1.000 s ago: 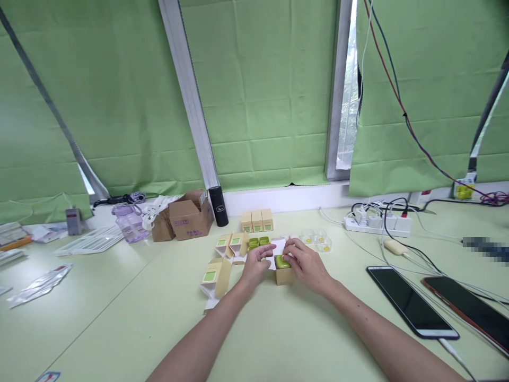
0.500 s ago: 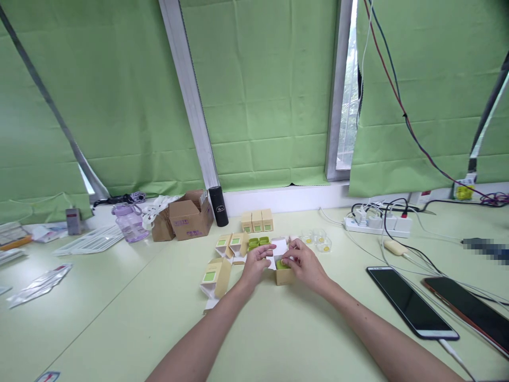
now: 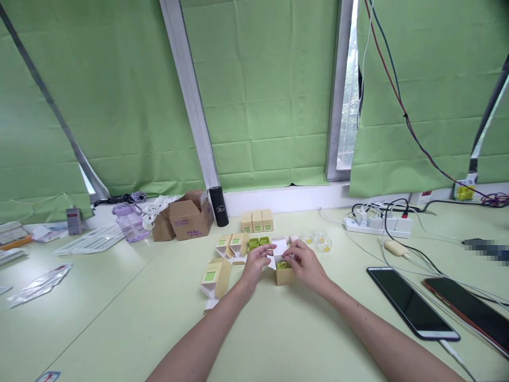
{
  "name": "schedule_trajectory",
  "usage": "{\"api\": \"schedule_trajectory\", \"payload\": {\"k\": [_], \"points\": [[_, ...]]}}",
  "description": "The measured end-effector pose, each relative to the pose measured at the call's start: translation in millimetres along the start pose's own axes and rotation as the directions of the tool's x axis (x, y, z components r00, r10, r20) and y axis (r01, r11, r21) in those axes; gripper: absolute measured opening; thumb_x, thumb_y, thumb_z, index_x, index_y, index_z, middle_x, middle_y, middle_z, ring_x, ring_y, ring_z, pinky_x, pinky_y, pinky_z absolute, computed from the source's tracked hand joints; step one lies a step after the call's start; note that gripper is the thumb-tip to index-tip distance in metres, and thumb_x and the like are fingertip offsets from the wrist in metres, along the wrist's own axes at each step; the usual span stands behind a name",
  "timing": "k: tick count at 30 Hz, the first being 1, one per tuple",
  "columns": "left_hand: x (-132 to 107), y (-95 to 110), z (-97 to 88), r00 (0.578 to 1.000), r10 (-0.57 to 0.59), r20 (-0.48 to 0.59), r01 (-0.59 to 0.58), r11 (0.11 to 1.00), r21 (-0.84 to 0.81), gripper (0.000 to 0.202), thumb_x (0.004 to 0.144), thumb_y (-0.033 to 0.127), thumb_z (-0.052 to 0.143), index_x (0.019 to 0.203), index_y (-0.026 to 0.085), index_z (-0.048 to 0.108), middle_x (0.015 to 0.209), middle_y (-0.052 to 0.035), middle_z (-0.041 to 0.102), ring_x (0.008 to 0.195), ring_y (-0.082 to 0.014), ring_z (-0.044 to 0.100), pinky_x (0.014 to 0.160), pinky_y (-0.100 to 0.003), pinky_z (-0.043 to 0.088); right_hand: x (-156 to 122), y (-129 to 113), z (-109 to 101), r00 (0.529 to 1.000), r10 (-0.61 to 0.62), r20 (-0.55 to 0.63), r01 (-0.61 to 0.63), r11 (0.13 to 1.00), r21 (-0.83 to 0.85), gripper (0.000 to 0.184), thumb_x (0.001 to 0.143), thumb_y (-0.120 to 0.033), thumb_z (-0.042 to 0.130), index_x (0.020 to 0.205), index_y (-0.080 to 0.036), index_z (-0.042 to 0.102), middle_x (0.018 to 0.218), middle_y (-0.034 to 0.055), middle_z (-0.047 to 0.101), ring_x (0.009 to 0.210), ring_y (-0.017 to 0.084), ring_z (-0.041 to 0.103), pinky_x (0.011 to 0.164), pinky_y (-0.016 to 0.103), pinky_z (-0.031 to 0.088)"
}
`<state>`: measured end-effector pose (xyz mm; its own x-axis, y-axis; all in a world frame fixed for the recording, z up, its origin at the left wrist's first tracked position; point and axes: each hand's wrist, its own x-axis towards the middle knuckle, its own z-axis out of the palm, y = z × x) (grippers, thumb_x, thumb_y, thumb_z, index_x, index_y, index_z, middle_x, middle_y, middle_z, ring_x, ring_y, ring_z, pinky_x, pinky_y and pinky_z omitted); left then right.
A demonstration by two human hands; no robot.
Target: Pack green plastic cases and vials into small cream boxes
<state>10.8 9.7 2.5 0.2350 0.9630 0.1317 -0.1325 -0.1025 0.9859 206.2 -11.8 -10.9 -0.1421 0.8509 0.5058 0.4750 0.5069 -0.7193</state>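
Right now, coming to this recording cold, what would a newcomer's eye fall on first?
Probably the green blinds, which fill most of the upper half. Below, near the middle of the pale table, the left hand and right hand flank a small open box with a green piece inside. A dark-screened phone stands out at right.

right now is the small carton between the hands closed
No, the small carton has its white-lined flap up and a green piece showing inside.
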Motion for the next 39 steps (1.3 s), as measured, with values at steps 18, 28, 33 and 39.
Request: {"api": "schedule_trajectory", "payload": {"k": [18, 28, 33, 39], "points": [[1, 0, 4.2, 0.997, -0.003, -0.080, 0.009, 0.998, 0.067, 0.039, 0.064, 0.026, 0.060, 0.099, 0.018, 0.077, 0.089, -0.0065, 0.077, 0.081, -0.0192, 0.063, 0.070, -0.028, 0.042, 8, 23, 8, 0.939, 0.296, -0.172, -0.186, 0.863, 0.470, 0.027, 0.076, -0.030, 0.055, 0.098, -0.021, 0.067, 0.091, 0.0015, 0.054, 0.057, 0.013, 0.051, 0.043, 0.026, 0.044], [-6, 3, 6.9, 1.000, 0.017, -0.007, -0.017, 1.000, 0.016, 0.034, 0.070, 0.028, 0.071, 0.103, 0.019, 0.070, 0.089, -0.0060, 0.076, 0.087, -0.0211, 0.069, 0.083, -0.032, 0.050, 12, 18, 4, 0.872, 0.482, -0.080, -0.346, 0.724, 0.597, 0.037, 0.060, -0.026, 0.059, 0.096, -0.022, 0.065, 0.087, -0.0019, 0.053, 0.054, 0.011, 0.052, 0.041, 0.026, 0.043], [-8, 4, 8.9, 1.000, 0.011, 0.014, -0.010, 1.000, -0.005, 0.038, 0.070, 0.032, 0.079, 0.104, 0.020, 0.066, 0.091, -0.0065, 0.076, 0.093, -0.0231, 0.071, 0.087, -0.033, 0.050, 11, 17, 3, 0.853, 0.522, -0.020, -0.408, 0.688, 0.600, 0.046, 0.055, -0.023, 0.054, 0.099, -0.022, 0.065, 0.087, -0.0025, 0.055, 0.052, 0.011, 0.053, 0.041, 0.025, 0.042], [-9, 0, 11.4, 0.999, 0.012, 0.032, -0.011, 1.000, -0.014, 0.046, 0.071, 0.034, 0.085, 0.107, 0.021, 0.060, 0.089, -0.0048, 0.074, 0.087, -0.0208, 0.070, 0.085, -0.033, 0.050, 11, 14, 3, 0.824, 0.563, 0.062, -0.475, 0.629, 0.616, 0.054, 0.051, -0.020, 0.051, 0.103, -0.022, 0.063, 0.083, -0.0037, 0.056, 0.052, 0.012, 0.054, 0.042, 0.024, 0.040]]}}
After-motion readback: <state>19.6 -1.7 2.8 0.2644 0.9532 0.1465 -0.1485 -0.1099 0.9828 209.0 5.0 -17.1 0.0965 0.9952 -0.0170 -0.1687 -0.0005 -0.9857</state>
